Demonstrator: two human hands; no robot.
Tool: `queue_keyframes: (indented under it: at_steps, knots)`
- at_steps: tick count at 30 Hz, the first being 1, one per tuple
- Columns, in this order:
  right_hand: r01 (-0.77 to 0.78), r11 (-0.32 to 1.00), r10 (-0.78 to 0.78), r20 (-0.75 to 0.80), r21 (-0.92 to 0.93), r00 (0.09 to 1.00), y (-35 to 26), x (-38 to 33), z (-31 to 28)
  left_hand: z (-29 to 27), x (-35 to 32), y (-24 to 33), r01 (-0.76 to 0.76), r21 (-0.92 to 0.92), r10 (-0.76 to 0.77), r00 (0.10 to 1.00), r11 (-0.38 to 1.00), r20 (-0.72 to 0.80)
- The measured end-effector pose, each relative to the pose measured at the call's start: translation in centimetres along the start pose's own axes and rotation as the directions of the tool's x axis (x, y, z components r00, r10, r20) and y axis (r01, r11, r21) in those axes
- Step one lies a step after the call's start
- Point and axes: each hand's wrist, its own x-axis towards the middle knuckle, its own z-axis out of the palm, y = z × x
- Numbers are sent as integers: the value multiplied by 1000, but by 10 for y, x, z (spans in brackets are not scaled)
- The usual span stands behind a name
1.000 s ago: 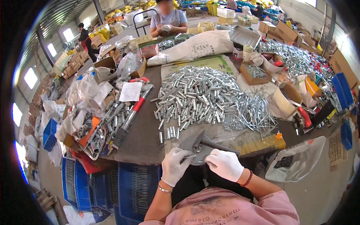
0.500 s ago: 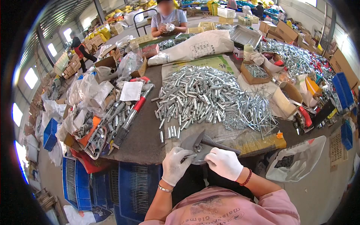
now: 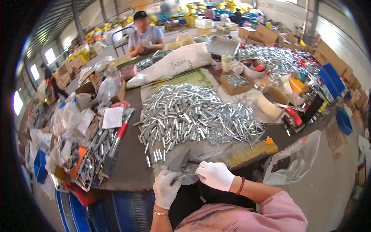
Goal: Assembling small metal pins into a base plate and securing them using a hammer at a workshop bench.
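Between both gloved hands, a grey metal blade [image 3: 184, 165] points up and away; left hand [image 3: 167, 188] pinches its lower edge, right hand [image 3: 215, 175] clasps its handle end.

I see a white glove on my left hand [image 3: 166, 188], snug, creased at the knuckles. Thin metal bracelet [image 3: 159, 212] at that wrist. My right hand [image 3: 215, 175] wears the same white glove, and a dark red beaded band [image 3: 240, 186] circles that wrist. Pink shirt [image 3: 247, 217], short sleeves, dark printed pattern on the chest. Forearms uncovered below the sleeves.
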Motion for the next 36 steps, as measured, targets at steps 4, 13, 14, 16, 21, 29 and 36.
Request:
queue_keyframes:
  at_steps: [4,13,14,16,21,29,36]
  knots:
    - [35,999,-34,-78,14,996,-6,5,-14,0,4,6,2,-49,-1,1000,999,22]
    - [1,1000,0,32,-30,1000,-3,3,-5,2,1,2,11,-62,-10,1000,998,16]
    - [-10,1000,11,27,-18,1000,-3,2,-2,2,2,1,-21,-31,21,1000,999,8]
    - [0,1000,0,-21,17,1000,-2,1,2,3,2,-1,-51,0,51,999,999,6]
    - [-33,996,37,-38,86,999,2,-1,3,2,5,1,-36,-41,37,999,999,25]
    - [-19,998,22,-42,65,999,0,-2,7,0,-2,3,-21,-28,21,1000,999,10]
    - [-7,998,12,76,-62,997,-2,12,-8,2,2,4,-31,-34,32,999,999,21]
